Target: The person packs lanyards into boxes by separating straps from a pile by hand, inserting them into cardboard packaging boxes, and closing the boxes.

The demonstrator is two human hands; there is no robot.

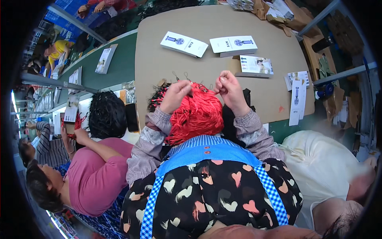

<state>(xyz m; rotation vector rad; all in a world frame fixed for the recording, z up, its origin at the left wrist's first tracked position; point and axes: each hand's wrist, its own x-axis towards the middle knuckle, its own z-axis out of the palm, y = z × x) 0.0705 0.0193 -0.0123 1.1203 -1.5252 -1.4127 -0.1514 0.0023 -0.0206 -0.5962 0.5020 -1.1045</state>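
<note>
A large bundle of glossy red straps [199,115] lies in front of my body at the table's near edge, with thin dark cord loops sticking out at its far side. Above the bundle's left part, my left hand [177,95] is closed in a pinch; what sits between its fingertips is hidden. My right hand [231,92] pinches just beyond the bundle's right side. A small bit of red shows at its fingertips, too small to name. Between the two hands there is a short gap.
White fan boxes [184,44] lie on the brown tabletop [159,67], with more boxes [296,101] at its right edge. Left of me are a black strap bundle [107,114], a phone [131,117] and a co-worker in pink [97,175]. Another person in white [318,163] is at my right.
</note>
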